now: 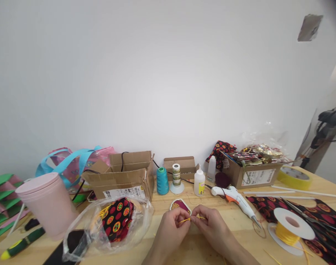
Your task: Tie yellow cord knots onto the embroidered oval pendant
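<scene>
Close together over the table, my left hand (172, 229) and my right hand (211, 223) pinch a thin yellow cord (185, 220) between their fingertips. Short bits of the cord stick out from each pinch. Just beyond my fingers lies a small dark red patch with a white edge (180, 204), partly covered by my left hand. To the right stands a white spool of yellow cord (287, 234), with loose cord ends near it. A white glue bottle with a yellow label (200, 184) stands behind my right hand.
A white hot glue gun (235, 198) and scissors on patterned fabric (256, 206) lie at right. Cardboard boxes (118, 180) (255, 176) line the wall. A teal thread cone (162, 182) stands mid-table. At left are a plastic bag of fabric (142, 217), a pink bin (48, 206) and a screwdriver (24, 243).
</scene>
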Action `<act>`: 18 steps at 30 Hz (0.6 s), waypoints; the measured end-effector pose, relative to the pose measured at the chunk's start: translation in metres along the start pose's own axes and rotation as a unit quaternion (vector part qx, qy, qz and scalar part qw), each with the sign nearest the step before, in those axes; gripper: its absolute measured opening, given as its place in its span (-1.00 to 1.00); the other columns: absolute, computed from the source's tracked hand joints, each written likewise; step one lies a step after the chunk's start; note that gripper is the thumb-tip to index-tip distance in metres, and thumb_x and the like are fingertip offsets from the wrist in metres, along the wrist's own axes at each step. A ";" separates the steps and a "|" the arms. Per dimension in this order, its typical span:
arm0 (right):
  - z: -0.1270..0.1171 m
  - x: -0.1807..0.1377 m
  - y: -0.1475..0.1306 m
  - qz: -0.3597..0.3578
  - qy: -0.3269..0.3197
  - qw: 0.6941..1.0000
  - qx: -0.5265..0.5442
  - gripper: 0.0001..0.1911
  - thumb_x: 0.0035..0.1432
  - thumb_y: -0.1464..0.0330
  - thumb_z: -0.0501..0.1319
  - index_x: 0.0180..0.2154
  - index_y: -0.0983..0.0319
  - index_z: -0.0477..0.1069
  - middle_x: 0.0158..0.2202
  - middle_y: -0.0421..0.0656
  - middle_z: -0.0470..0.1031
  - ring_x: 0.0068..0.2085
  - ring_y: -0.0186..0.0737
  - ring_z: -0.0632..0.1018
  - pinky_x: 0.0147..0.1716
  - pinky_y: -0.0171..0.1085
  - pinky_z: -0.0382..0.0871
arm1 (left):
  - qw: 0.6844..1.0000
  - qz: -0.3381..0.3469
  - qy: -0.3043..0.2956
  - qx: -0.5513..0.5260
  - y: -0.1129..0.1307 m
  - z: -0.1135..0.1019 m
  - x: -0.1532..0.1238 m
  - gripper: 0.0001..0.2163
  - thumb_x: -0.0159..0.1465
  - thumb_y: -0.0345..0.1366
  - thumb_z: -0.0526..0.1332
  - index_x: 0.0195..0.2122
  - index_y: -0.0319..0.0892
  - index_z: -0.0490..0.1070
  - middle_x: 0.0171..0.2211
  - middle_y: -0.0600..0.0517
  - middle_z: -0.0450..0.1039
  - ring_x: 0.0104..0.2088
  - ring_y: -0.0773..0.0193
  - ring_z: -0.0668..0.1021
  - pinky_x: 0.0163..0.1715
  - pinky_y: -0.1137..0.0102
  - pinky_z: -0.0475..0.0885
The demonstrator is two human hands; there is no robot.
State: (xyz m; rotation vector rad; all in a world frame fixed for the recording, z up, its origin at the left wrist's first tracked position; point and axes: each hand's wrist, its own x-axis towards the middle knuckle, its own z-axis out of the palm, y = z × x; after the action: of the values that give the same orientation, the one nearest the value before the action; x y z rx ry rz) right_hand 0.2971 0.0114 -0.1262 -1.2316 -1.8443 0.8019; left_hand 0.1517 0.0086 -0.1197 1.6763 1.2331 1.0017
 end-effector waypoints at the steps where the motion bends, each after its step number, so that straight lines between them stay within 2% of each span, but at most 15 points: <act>1: -0.001 0.000 -0.001 -0.004 0.003 1.000 -0.006 -0.83 0.02 0.31 0.04 -0.49 0.23 0.34 -0.63 -0.29 0.29 -0.61 -0.40 0.23 -0.64 -0.44 0.03 | 1.000 -0.004 0.000 -0.003 0.000 0.000 0.000 -0.88 0.02 -0.34 0.09 -0.50 -0.26 0.37 -0.69 0.18 0.12 -0.64 0.43 0.21 -0.65 0.54 0.07; 7: -0.004 -0.001 -0.006 -0.013 0.021 0.998 -0.050 -0.83 0.02 0.33 0.03 -0.50 0.23 0.34 -0.62 -0.27 0.33 -0.58 -0.37 0.30 -0.60 -0.42 0.08 | 0.999 -0.031 -0.002 -0.037 0.000 0.001 -0.001 -0.86 0.00 -0.32 0.10 -0.50 -0.28 0.37 -0.66 0.12 0.26 -0.62 0.42 0.27 -0.64 0.54 0.08; 12: -0.003 0.000 -0.003 -0.008 0.019 0.999 -0.041 -0.83 0.02 0.34 0.03 -0.50 0.23 0.34 -0.60 -0.25 0.35 -0.56 -0.36 0.31 -0.58 -0.43 0.11 | 0.997 -0.055 0.003 -0.052 0.001 0.002 0.000 -0.87 -0.03 -0.33 0.13 -0.52 -0.31 0.38 -0.71 0.15 0.22 -0.66 0.45 0.22 -0.68 0.54 0.03; 18: 0.000 -0.001 0.001 -0.005 0.001 1.000 -0.009 -0.83 0.02 0.31 0.04 -0.49 0.23 0.33 -0.61 -0.27 0.30 -0.59 -0.40 0.25 -0.63 -0.45 0.06 | 0.990 -0.083 0.009 -0.113 0.001 0.000 0.001 -0.87 -0.06 -0.34 0.15 -0.56 -0.32 0.41 -0.65 0.06 0.37 -0.60 0.39 0.35 -0.59 0.51 0.17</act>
State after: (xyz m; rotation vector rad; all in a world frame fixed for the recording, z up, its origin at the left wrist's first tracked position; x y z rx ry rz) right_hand 0.2974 0.0108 -0.1269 -1.2318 -1.8583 0.7796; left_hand 0.1522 0.0096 -0.1190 1.3710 1.2012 1.0145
